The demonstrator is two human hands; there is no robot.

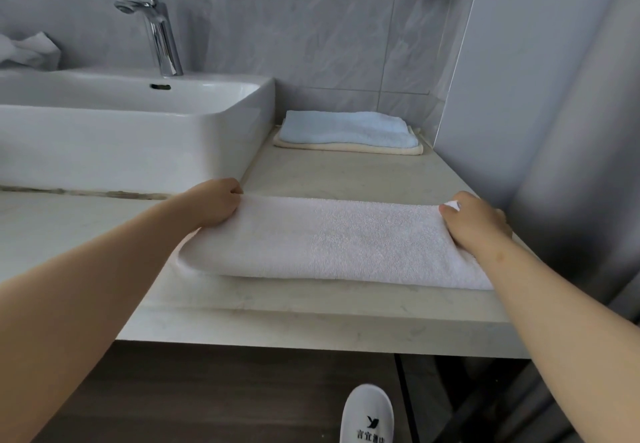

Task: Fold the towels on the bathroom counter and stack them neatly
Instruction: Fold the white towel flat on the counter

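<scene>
White and folded, the terry towel (332, 242) lay across the pale marble bench (311, 307) near its front edge, the left hand (218, 202) and the right hand (474, 221) each pinching a far corner. Behind it a blue towel (346, 129) sat stacked on a cream towel (346, 149) beside the white basin (138, 138), under grey wall tiles (311, 44). Below, a white slipper (367, 415) bore a dark logo above unreadable Chinese characters.

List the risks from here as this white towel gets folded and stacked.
The white towel lies near the counter's front edge; a pull toward the person could drag it off.
The left hand and right hand pinch only its far corners, so the middle may sag and the fold go crooked.
The blue towel sits slightly askew on the cream towel; adding a third may leave the stack uneven.
</scene>
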